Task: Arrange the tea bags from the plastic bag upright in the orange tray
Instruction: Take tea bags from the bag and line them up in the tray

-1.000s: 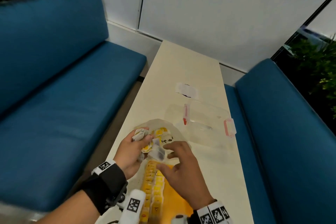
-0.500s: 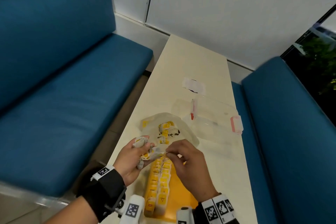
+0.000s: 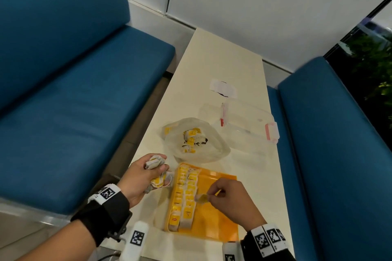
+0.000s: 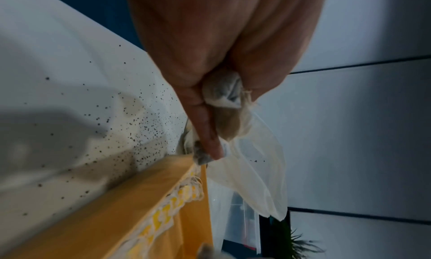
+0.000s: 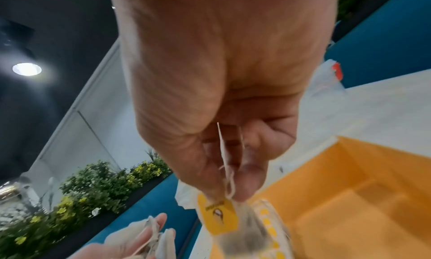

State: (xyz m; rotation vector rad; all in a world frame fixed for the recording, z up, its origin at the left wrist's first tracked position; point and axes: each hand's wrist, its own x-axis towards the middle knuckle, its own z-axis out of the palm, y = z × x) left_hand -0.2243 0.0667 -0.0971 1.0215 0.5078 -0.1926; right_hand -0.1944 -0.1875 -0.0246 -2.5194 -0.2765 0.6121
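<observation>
The orange tray [image 3: 220,214] lies on the table's near end, with two rows of upright tea bags [image 3: 184,193] along its left side. My right hand [image 3: 209,196] pinches one tea bag [image 5: 219,213] by its yellow tag, just right of those rows over the tray [image 5: 349,189]. Left of the tray, my left hand [image 3: 152,167] grips a bunch of tea bags [image 3: 154,162], also seen squeezed in the fist in the left wrist view [image 4: 224,91]. The plastic bag [image 3: 212,148] sits behind the tray with several tea bags [image 3: 192,141] inside.
A clear lidded box [image 3: 248,125] with red clips stands behind the plastic bag, and a white paper [image 3: 222,88] lies farther back. Tea dust speckles the table [image 4: 130,126]. Blue benches [image 3: 74,101] flank the narrow table on both sides.
My right hand has drawn one tea bag away from the bunch and come down to the tray. My left hand has moved left and nearer, away from the plastic bag.
</observation>
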